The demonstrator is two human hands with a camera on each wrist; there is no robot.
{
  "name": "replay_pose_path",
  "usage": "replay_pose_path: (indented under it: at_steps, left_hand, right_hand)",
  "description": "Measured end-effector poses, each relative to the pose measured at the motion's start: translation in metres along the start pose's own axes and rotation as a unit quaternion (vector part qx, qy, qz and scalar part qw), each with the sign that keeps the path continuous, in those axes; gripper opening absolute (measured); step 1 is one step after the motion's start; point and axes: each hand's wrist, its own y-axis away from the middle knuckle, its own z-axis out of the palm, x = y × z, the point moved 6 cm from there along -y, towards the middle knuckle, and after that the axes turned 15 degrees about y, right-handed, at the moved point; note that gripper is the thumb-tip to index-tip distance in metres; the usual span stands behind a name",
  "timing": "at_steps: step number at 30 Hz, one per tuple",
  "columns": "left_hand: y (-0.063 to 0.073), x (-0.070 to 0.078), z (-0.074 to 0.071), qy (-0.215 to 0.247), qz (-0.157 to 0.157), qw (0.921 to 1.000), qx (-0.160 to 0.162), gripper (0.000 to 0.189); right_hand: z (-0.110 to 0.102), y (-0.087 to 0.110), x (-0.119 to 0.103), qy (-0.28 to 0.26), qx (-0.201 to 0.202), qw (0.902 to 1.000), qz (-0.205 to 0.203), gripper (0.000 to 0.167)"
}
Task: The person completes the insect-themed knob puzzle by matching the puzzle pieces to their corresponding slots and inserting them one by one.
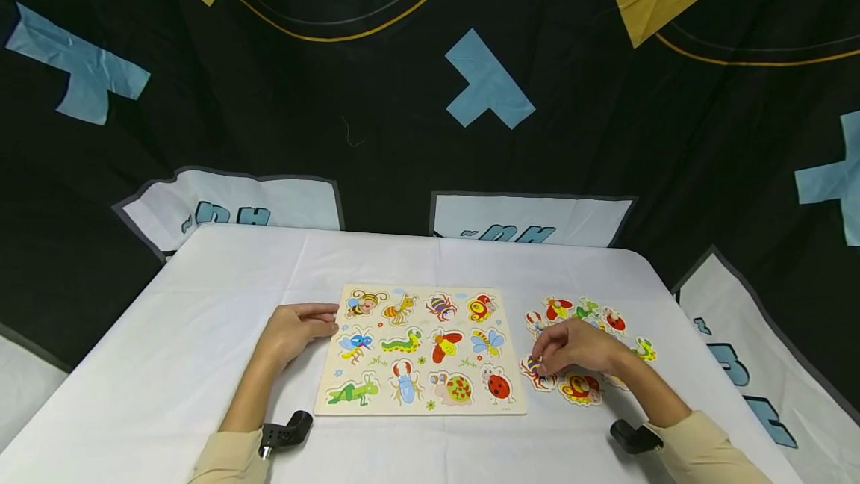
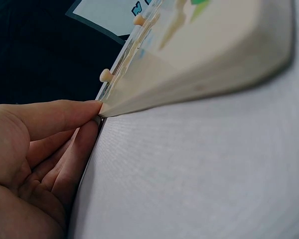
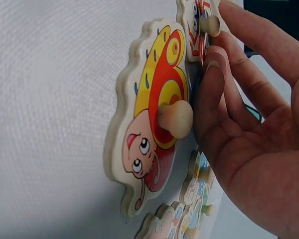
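A wooden puzzle board (image 1: 440,349) printed with insects lies flat on the white table. My left hand (image 1: 292,334) is at its left side, fingertips (image 2: 92,108) touching the edge. My right hand (image 1: 574,348) is over the loose pieces to the right of the board. Its fingers surround the knob of a spider puzzle piece (image 3: 195,30), which lies on the cloth, with a gap showing between fingers and knob. Close beside that hand lies a red and yellow butterfly piece (image 3: 162,99) with a round wooden knob. My right hand covers part of the spider piece in the head view.
More loose pieces lie around the right hand, among them a ladybug (image 1: 614,320), a red-winged insect (image 1: 558,308) and a green caterpillar (image 1: 645,349). The white-clothed table (image 1: 222,282) ends at a black curtain (image 1: 376,133) behind.
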Motion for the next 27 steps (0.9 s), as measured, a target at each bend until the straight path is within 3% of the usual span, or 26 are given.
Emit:
replay_pose_path:
  at_steps: [11, 27]
  left_hand:
    - [-0.0011, -0.0011, 0.0005, 0.003, 0.001, 1.0, 0.0, 0.041]
    - [0.0, 0.0006, -0.0001, 0.008, 0.007, 0.9999, 0.002, 0.04]
  right_hand:
    - [0.0031, 0.0001, -0.0031, -0.007, -0.032, 0.9993, -0.017, 0.028]
    - [0.0063, -0.0023, -0.0015, -0.013, -0.032, 0.9994, -0.001, 0.028]
